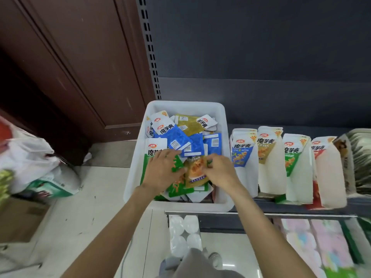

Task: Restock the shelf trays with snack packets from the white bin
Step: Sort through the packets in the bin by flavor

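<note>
both hands in the white bin, on one olive packet

surroundings: the white bin [223, 117] sits at the left end of the shelf [301, 206], against the slotted upright [149, 47]. to its right stand the shelf trays [271, 173], a row of white dispensers, each with a blue, olive, green or red packet at the front. left of the bin are a brown door [70, 67], tiled floor and white plastic bags [30, 157]. below the shelf edge lies a pack of white rolls [184, 235].

bin contents: loose snack packets [176, 135], blue, olive and green, heaped and overlapping.

hands: the left hand [160, 169] and right hand [220, 171] meet at the near middle of the bin. both pinch an olive packet [195, 171] by its side edges, left thumb on its left edge, right fingers curled on its right edge. it lies over green packets.
</note>
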A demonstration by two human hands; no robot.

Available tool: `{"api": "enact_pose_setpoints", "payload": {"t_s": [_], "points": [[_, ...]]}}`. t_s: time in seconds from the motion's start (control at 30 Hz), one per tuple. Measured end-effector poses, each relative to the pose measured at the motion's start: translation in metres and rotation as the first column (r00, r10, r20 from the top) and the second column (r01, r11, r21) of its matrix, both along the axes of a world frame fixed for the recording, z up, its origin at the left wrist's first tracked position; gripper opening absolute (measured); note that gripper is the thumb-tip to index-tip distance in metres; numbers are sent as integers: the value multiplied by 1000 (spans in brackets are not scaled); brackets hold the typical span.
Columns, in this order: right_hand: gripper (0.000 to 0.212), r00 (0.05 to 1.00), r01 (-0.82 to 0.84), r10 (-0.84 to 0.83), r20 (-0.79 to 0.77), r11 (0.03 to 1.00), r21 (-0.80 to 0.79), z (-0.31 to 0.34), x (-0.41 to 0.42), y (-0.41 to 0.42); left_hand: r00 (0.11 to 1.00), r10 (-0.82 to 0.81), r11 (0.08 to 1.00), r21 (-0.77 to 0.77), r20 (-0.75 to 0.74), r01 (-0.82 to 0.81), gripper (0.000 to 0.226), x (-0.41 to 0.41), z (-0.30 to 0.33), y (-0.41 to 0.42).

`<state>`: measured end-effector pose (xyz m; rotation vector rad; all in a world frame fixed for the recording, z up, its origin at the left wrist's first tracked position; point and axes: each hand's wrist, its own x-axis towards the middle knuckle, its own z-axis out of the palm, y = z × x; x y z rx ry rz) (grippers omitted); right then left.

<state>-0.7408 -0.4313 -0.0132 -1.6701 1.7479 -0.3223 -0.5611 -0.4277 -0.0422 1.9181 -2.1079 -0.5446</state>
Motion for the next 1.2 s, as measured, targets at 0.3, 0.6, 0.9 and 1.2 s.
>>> {"api": "enact_pose_setpoints", "payload": {"t_s": [0.3,0.6,0.9,1.2], "points": [[16,735,346,-324,596,935,81,59,-74,51,556,429,813,573,-712,106,44,-67,54,40],[63,780,501,-332,530,840,-211,58,-136,56,644,-97,961,98,-759,260,31,-152,72,2],[23,985,-56,-53,-163,799,-599,91,-210,-18,833,-299,954,-118,-465,277,26,-215,60,-50],[13,949,-243,64,-308,771,-589,49,-200,-50,948,-212,959,-237,-236,156,15,-208,46,-81]]}}
